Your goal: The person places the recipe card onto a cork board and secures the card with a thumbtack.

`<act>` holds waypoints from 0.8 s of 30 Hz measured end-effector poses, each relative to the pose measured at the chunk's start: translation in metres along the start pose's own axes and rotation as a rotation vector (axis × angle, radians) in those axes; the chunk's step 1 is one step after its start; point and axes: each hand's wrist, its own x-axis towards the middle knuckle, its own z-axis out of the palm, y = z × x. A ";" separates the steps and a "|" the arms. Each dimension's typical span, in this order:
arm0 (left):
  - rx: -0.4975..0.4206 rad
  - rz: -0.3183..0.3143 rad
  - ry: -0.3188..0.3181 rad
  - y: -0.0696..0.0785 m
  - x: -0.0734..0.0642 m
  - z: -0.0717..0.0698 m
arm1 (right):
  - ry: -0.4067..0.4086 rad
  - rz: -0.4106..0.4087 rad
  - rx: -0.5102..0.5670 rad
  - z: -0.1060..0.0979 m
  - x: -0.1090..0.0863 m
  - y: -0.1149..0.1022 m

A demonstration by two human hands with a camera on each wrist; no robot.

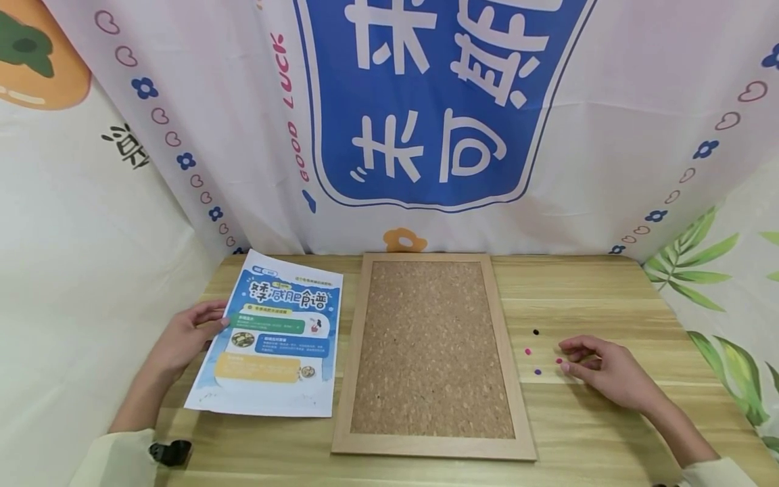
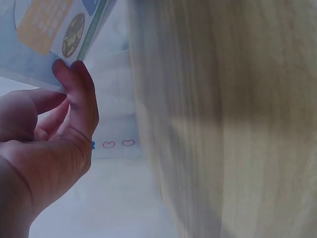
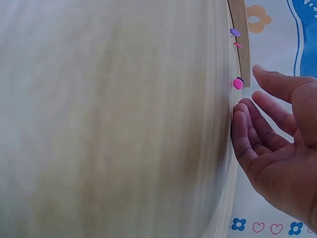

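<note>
My left hand (image 1: 190,338) pinches the left edge of a printed paper sheet (image 1: 276,399) with blue, green and yellow panels. In the left wrist view the thumb and fingers meet at the edge of the sheet (image 2: 29,64). To the right of the sheet lies a cork board (image 1: 432,345) in a pale wooden frame. Several small thumbtacks lie right of the board, among them a black thumbtack (image 1: 535,332) and a purple thumbtack (image 1: 537,372). Beside them is my right hand (image 1: 599,368), fingers loosely bent, its fingertips close to a pink thumbtack (image 3: 237,84) and holding nothing.
Everything lies on a wood-grain table (image 1: 608,446). A white curtain (image 1: 548,223) with a blue printed sign hangs along the table's back edge, and patterned cloth covers both sides. A small black device (image 1: 171,452) sits at the left cuff.
</note>
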 end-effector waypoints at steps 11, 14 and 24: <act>-0.128 -0.006 0.041 -0.002 0.001 -0.007 | -0.041 0.032 0.013 -0.002 -0.003 0.000; -0.166 -0.009 0.052 0.001 0.002 -0.004 | -0.044 0.031 0.014 -0.002 -0.003 -0.001; -0.229 -0.004 0.003 0.016 0.008 0.019 | -0.036 0.013 0.008 -0.001 -0.003 -0.002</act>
